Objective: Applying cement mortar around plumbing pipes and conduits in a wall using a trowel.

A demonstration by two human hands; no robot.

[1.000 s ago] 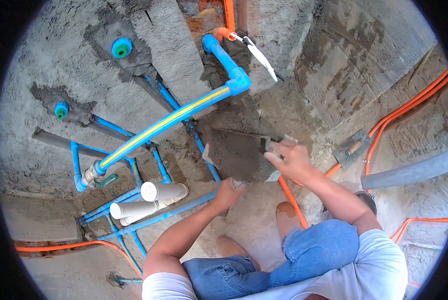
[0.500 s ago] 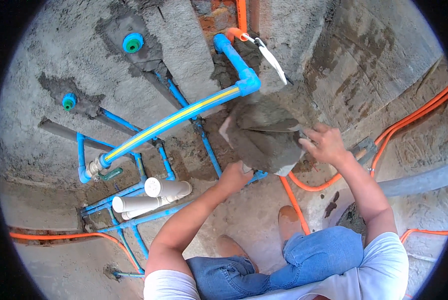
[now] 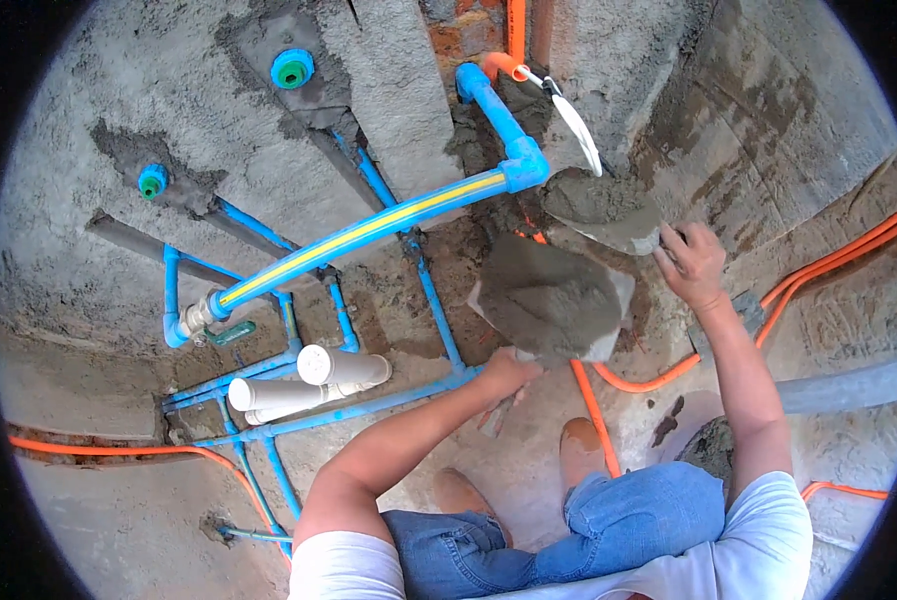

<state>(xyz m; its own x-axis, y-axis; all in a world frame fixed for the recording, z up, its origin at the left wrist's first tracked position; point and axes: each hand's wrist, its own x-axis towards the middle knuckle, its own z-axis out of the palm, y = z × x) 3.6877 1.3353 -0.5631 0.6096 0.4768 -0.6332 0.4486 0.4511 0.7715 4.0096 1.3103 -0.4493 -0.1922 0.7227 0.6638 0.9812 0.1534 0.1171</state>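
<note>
Nearest to us are our blue jeans (image 3: 618,510) and our 2 tan boots (image 3: 580,455) on the concrete floor (image 3: 528,460). An orange conduit (image 3: 593,415) runs from beside the right boot to the near edge of a mortar board (image 3: 611,345). The grip of our left hand (image 3: 508,375) is closed on the board's near-left edge; a heap of grey mortar (image 3: 548,295) covers most of its top. Slightly farther off, to the right, the grip of our right hand (image 3: 690,262) is clenched on a trowel (image 3: 623,238), its blade loaded with mortar just below the tip of a white cable (image 3: 576,135). To our left stand 2 white capped pipes (image 3: 330,366) beside thin blue pipes. Beyond them slants a yellow-striped blue pipe (image 3: 368,237). On the rough wall (image 3: 198,110), farthest away, we see 2 green plugs (image 3: 291,73) in blue fittings.
</note>
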